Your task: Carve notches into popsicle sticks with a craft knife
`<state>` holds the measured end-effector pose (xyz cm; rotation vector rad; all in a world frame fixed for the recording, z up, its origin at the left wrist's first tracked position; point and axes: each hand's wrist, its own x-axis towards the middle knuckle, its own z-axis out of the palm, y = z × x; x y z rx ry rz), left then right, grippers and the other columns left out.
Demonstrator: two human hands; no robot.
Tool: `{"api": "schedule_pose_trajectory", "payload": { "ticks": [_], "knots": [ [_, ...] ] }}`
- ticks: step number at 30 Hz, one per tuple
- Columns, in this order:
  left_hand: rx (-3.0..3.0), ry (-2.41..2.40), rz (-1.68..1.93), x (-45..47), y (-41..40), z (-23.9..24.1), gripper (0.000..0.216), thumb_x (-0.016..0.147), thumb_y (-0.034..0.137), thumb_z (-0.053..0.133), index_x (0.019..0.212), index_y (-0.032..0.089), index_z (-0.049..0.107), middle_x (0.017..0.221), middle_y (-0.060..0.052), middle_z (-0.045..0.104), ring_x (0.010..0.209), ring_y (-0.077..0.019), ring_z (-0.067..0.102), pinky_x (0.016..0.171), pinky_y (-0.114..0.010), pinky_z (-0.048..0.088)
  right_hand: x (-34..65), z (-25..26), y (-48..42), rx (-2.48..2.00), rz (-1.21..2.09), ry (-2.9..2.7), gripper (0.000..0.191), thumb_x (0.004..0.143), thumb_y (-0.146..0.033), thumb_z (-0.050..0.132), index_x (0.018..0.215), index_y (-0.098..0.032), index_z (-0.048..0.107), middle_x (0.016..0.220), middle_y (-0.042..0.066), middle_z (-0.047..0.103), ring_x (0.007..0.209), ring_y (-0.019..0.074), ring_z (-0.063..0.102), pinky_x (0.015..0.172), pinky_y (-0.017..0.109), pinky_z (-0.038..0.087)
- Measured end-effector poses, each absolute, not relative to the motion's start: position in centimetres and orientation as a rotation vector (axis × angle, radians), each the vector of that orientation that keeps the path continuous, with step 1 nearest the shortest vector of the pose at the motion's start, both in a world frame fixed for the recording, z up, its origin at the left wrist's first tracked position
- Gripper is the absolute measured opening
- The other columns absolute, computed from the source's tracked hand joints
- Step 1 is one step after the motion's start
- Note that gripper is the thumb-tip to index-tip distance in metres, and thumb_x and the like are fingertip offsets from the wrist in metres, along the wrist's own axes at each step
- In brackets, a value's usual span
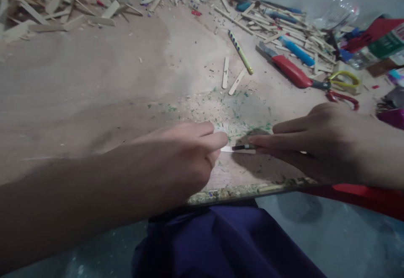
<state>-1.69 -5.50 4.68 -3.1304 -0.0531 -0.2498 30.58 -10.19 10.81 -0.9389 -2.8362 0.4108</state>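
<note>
My left hand (179,164) is closed, its fingertips pinching the left end of a pale wooden craft stick (240,150) that lies flat near the front edge of the plywood board (94,84). My right hand (318,143) is closed on a small dark-tipped tool (241,147), likely a knife blade, pressed against the stick. Green and wood shavings (240,109) are scattered around the spot.
Two loose sticks (230,76) and a striped pencil (240,52) lie beyond the hands. A red utility knife (288,70), a blue one (296,51), yellow and red scissors (342,86) sit at right. Stick piles (47,4) fill the far left. The board's front edge (240,190) is close.
</note>
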Motion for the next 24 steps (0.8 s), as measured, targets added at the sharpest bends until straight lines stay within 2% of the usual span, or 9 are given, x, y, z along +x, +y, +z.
{"api": "schedule_pose_trajectory", "payload": {
  "ticks": [3,7,9,12,16,20,24],
  "knots": [
    [-3.178,-0.103,-0.361,-1.8,-5.6,4.3,0.035,0.093,0.006,0.076,0.068,0.026,0.062,0.088,-0.007,0.057,0.087,-0.028,0.049,0.074,-0.046,0.041,31.6,9.6,-10.2,-0.825,0.362,-2.842,0.029,0.133,-0.023,0.054,0.148,-0.016,0.078,0.109,0.004,0.09,0.07,0.0076,0.072,0.058,0.029,0.044],
    [-3.26,-0.106,-0.42,-2.1,-5.6,4.2,0.034,0.102,0.003,0.071,0.074,0.023,0.071,0.094,-0.006,0.061,0.091,-0.0264,0.049,0.08,-0.045,0.041,32.7,6.8,-11.0,-0.863,0.282,-2.729,0.029,0.126,-0.024,0.074,0.153,-0.016,0.076,0.094,-0.003,0.08,0.066,0.0072,0.064,0.061,0.029,0.043],
    [-3.275,-0.129,-0.416,-2.3,-5.6,4.3,0.031,0.11,0.003,0.066,0.087,0.018,0.081,0.096,-0.006,0.062,0.092,-0.0259,0.05,0.081,-0.045,0.039,33.1,5.6,-11.5,-0.88,0.254,-2.697,0.031,0.122,-0.02,0.078,0.153,-0.018,0.077,0.087,-0.005,0.075,0.063,0.0075,0.06,0.06,0.029,0.042],
    [-3.295,-0.148,-0.432,-2.3,-5.6,4.7,0.032,0.116,0.002,0.061,0.102,0.014,0.086,0.096,-0.005,0.062,0.092,-0.0251,0.052,0.081,-0.045,0.038,33.2,4.9,-11.8,-0.895,0.241,-2.653,0.033,0.119,-0.016,0.081,0.152,-0.02,0.078,0.087,-0.004,0.078,0.064,0.0082,0.066,0.06,0.028,0.044],
    [-3.316,-0.186,-0.398,-2.3,-5.5,5.0,0.038,0.119,0.0,0.058,0.094,0.016,0.081,0.098,-0.005,0.064,0.093,-0.024,0.054,0.082,-0.044,0.04,32.4,6.6,-11.6,-0.918,0.377,-2.649,0.026,0.125,-0.022,0.074,0.151,-0.018,0.079,0.094,-0.001,0.084,0.065,0.007,0.071,0.058,0.025,0.047],
    [-3.273,-0.162,-0.397,-2.3,-5.5,4.6,0.038,0.119,0.005,0.059,0.093,0.018,0.083,0.098,-0.005,0.063,0.094,-0.0251,0.056,0.081,-0.044,0.043,31.0,9.3,-11.6,-1.055,0.469,-2.699,0.027,0.132,-0.028,0.061,0.136,-0.022,0.087,0.102,0.003,0.091,0.068,0.0099,0.077,0.061,0.024,0.055],
    [-3.26,-0.104,-0.49,-2.2,-5.5,3.8,0.038,0.112,0.003,0.063,0.082,0.02,0.08,0.101,-0.008,0.067,0.095,-0.0253,0.054,0.082,-0.043,0.045,30.7,8.8,-12.3,-1.06,0.382,-2.669,0.023,0.13,-0.027,0.066,0.143,-0.021,0.084,0.105,0.003,0.093,0.072,0.0096,0.081,0.064,0.024,0.057]
  ]
}}
